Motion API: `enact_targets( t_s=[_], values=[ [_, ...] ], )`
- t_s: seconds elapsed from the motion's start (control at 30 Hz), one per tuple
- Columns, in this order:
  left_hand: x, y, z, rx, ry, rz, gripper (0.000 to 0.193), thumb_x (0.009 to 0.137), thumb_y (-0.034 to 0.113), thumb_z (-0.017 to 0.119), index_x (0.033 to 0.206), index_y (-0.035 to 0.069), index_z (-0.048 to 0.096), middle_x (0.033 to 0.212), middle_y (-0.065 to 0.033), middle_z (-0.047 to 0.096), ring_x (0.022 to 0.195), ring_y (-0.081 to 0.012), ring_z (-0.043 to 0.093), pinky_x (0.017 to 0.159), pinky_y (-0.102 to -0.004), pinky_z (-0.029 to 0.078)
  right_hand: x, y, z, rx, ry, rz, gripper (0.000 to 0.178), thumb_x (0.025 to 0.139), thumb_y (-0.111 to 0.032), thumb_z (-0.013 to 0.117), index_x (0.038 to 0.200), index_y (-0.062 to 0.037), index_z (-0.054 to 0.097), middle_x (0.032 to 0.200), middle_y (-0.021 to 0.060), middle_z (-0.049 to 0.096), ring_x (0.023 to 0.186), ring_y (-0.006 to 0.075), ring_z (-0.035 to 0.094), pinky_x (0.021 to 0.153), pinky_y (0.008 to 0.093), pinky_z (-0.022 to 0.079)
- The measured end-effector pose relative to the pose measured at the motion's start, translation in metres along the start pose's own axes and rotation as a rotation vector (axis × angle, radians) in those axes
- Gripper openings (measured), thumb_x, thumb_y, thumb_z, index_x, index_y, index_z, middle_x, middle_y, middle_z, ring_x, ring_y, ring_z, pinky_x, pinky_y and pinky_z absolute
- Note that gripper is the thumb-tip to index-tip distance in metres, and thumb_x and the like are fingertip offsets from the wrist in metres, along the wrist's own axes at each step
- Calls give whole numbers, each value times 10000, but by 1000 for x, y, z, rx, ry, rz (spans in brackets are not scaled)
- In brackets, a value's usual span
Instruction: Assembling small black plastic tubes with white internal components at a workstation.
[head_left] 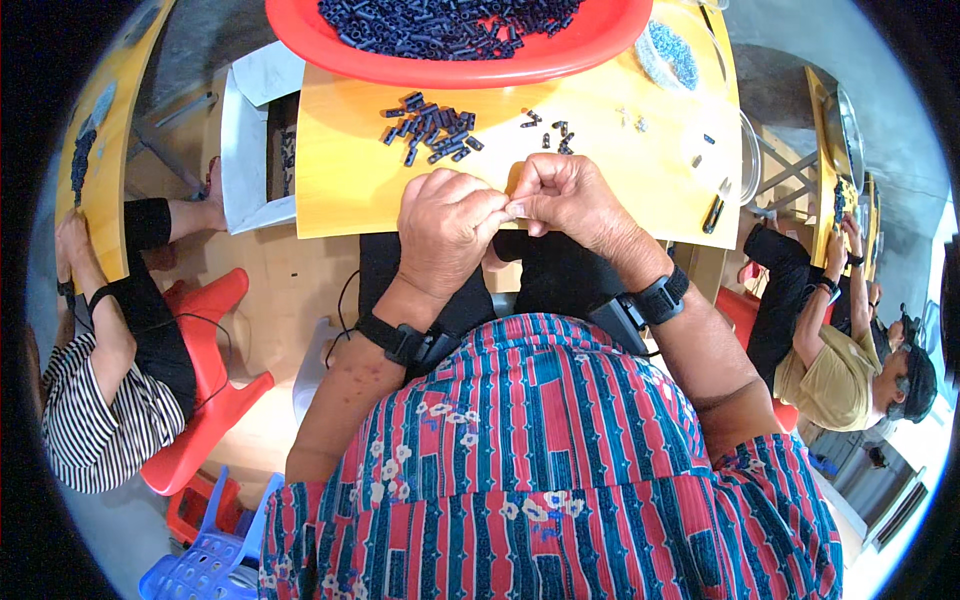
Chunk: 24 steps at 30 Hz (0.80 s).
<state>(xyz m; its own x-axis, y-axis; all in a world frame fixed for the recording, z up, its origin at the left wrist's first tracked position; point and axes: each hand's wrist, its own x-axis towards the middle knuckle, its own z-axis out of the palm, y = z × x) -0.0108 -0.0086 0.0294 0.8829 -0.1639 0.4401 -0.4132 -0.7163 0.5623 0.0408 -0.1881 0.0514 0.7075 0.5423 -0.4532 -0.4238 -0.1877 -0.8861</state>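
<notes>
My left hand (pixel 445 230) and my right hand (pixel 575 205) meet at the front edge of the yellow table (pixel 345 180). Both are closed, thumbs and fingertips pinched together around something tiny and pale that I cannot make out. Beyond my left hand lies a loose pile of short black tubular parts (pixel 430 130). A smaller group of black pieces (pixel 563 135) sits just past my right hand. Farther right are a few small pale bits (pixel 640 124) and a small black-handled hand tool (pixel 714 210) with metal tips.
A red basin (pixel 460 72) full of black parts stands at the back. Beside it is a clear container with small blue pieces (pixel 672 58). An opened white box (pixel 250 150) adjoins the table's left side. People work at tables on both sides; a red stool (pixel 210 350) stands left.
</notes>
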Motion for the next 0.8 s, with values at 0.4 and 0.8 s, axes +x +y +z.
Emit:
enact_targets(
  t_s=[0.4,0.8],
  values=[
    [13,-16,3,-9,-20,-14,99,692,213,739,720,138,681,732,5,621,762,-212,589,726,-356,427,18,14,-9,36,-26,-113,68,865,-7,643,927,-35,648,780,-2,616,649,51,591,592,195,502],
    [7,-21,-19,-546,-197,-445,139,785,123,755,789,5,682,732,-19,634,694,-87,566,644,-245,449,9,18,9,110,-65,-260,258,929,-62,561,1174,-31,636,938,23,670,748,65,615,744,224,519]
  ],
)
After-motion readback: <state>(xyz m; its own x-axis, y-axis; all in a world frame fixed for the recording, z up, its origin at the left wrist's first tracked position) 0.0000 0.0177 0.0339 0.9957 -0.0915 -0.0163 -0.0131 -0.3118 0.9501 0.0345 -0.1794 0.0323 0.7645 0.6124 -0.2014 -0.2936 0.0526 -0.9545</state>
